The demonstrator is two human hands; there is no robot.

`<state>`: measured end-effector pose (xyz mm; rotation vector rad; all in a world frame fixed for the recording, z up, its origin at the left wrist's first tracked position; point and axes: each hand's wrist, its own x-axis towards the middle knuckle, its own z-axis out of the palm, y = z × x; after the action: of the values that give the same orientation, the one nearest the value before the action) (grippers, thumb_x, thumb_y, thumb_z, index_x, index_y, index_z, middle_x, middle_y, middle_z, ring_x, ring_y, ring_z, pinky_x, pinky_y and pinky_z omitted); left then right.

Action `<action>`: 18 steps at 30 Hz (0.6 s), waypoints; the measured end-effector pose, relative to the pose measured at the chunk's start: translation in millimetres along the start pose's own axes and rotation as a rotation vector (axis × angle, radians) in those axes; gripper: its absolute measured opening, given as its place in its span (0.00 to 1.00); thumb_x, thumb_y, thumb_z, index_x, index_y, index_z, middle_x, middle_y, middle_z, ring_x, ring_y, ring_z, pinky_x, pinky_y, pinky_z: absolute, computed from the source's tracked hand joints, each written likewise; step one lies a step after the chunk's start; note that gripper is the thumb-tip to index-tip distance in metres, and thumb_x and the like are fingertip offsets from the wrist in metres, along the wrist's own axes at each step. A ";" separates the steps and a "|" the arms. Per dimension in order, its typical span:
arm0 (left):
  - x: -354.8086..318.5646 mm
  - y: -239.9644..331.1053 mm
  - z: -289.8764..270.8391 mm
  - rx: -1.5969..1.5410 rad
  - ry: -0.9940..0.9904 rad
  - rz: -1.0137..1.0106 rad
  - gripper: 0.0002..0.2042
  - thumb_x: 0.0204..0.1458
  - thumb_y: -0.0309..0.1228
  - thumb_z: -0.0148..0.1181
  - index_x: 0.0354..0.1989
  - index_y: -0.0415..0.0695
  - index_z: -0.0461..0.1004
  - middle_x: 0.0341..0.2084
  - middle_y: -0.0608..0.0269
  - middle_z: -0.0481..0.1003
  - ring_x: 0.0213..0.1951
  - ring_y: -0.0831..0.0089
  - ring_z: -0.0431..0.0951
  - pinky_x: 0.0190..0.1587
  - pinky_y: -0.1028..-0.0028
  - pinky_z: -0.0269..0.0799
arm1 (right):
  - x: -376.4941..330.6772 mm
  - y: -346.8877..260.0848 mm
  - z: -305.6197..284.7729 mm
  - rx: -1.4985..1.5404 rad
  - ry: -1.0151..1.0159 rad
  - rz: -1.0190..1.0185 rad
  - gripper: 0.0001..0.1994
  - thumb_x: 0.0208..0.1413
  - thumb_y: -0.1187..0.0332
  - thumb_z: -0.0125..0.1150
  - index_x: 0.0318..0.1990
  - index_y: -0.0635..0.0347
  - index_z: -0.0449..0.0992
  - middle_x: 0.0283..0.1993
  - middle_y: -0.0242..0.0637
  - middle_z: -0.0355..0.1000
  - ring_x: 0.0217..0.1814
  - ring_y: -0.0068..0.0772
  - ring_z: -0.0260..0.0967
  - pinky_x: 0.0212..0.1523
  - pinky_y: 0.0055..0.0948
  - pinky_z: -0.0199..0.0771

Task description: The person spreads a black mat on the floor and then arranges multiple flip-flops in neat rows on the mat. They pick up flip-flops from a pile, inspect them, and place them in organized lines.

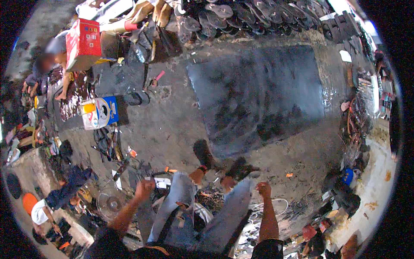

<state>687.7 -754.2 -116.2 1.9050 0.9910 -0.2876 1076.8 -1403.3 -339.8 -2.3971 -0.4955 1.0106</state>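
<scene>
My left hand is closed beside my left knee. Whatever may be in its fingers is too small or hidden to name. Just right of that hand lies a white flat object. My right hand is held up to the right of my right knee, its fingers curled together; I cannot make out anything in them. A large dark sheet lies spread on the floor ahead of me, out of reach of both hands. A pale loop of cable rests on the floor near my right forearm.
Rows of dark sandals line the far edge. At the left stand a red box and a white-and-blue carton. A round fan stands left of my arm. Two other people sit at the left.
</scene>
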 end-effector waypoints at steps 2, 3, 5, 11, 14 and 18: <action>-110.6 13.0 -12.1 -0.225 -0.105 -0.353 0.10 0.62 0.31 0.56 0.29 0.41 0.75 0.25 0.61 0.74 0.30 0.64 0.75 0.35 0.65 0.68 | 17.9 -9.9 1.2 -0.224 0.011 0.063 0.09 0.57 0.60 0.60 0.28 0.49 0.80 0.34 0.29 0.78 0.37 0.41 0.78 0.39 0.39 0.80; -175.4 -13.9 -6.6 -0.207 -0.204 -0.477 0.11 0.65 0.30 0.54 0.30 0.39 0.74 0.30 0.59 0.76 0.32 0.66 0.77 0.35 0.68 0.71 | 35.5 -17.2 2.2 -0.397 0.008 0.080 0.08 0.56 0.60 0.61 0.27 0.49 0.79 0.34 0.30 0.78 0.38 0.41 0.78 0.42 0.38 0.80; -282.1 -73.9 -22.8 -1.458 -0.083 -0.870 0.15 0.64 0.34 0.61 0.46 0.32 0.75 0.44 0.52 0.78 0.42 0.62 0.80 0.37 0.64 0.79 | -5.8 -25.9 19.9 -0.430 -0.062 0.234 0.08 0.56 0.59 0.61 0.28 0.49 0.79 0.35 0.30 0.78 0.39 0.41 0.78 0.42 0.39 0.80; -366.1 -63.8 14.0 -0.533 -0.202 -1.274 0.16 0.65 0.38 0.62 0.56 0.43 0.76 0.47 0.56 0.80 0.44 0.63 0.81 0.41 0.63 0.80 | 12.1 -73.2 -9.6 -0.393 -0.315 0.299 0.08 0.56 0.58 0.62 0.30 0.50 0.80 0.37 0.32 0.79 0.40 0.41 0.78 0.43 0.40 0.80; -362.0 -67.2 30.5 -0.551 -0.144 -1.160 0.14 0.64 0.37 0.63 0.54 0.44 0.77 0.45 0.57 0.80 0.42 0.65 0.81 0.40 0.63 0.79 | 7.5 -86.5 -25.2 -0.321 -0.423 0.361 0.09 0.56 0.58 0.62 0.32 0.50 0.80 0.38 0.33 0.79 0.41 0.41 0.78 0.44 0.41 0.80; -371.7 -66.4 33.8 -0.527 -0.123 -1.091 0.13 0.64 0.36 0.63 0.52 0.44 0.79 0.42 0.59 0.81 0.39 0.67 0.81 0.38 0.65 0.78 | -0.6 -90.4 -28.7 -0.204 -0.577 0.447 0.09 0.56 0.57 0.62 0.33 0.50 0.80 0.40 0.34 0.79 0.42 0.41 0.78 0.44 0.42 0.79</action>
<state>405.3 -958.9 32.2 0.7312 1.7391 -0.6676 1085.1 -1338.4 -271.1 -2.4236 -0.2584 1.9588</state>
